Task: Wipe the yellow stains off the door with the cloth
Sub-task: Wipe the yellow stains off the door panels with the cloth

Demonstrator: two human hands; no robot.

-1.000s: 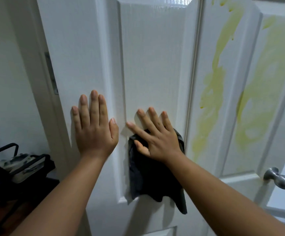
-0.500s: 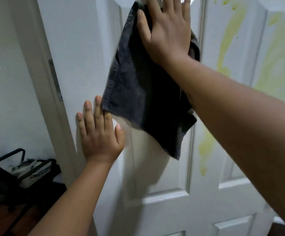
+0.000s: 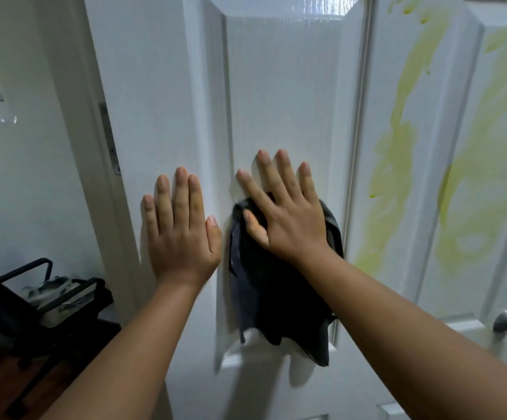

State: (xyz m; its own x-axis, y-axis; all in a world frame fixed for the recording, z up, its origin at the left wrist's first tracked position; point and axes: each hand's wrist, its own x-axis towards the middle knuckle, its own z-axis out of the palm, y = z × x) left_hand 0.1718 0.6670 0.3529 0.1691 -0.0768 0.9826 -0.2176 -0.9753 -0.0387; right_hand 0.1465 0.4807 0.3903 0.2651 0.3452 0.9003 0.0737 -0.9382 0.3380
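Left hand (image 3: 182, 234): we hold it flat and open, palm pressed forward, four fingers close together pointing up, thumb tucked alongside.
Left forearm: bare, rising from the lower left, wrist straight.
Right hand (image 3: 285, 219): our palm presses a dark cloth (image 3: 273, 286), fingers spread and tilted up-left, their tips past its top edge.
Right thumb: seems to lie on the cloth; motion blur makes this uncertain.
Right forearm: bare, reaching in from the lower right.

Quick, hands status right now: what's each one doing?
Left hand: open, flat on the door, holding nothing.
Right hand: open, fingers spread, pressing the dark cloth against the door, not gripping it.
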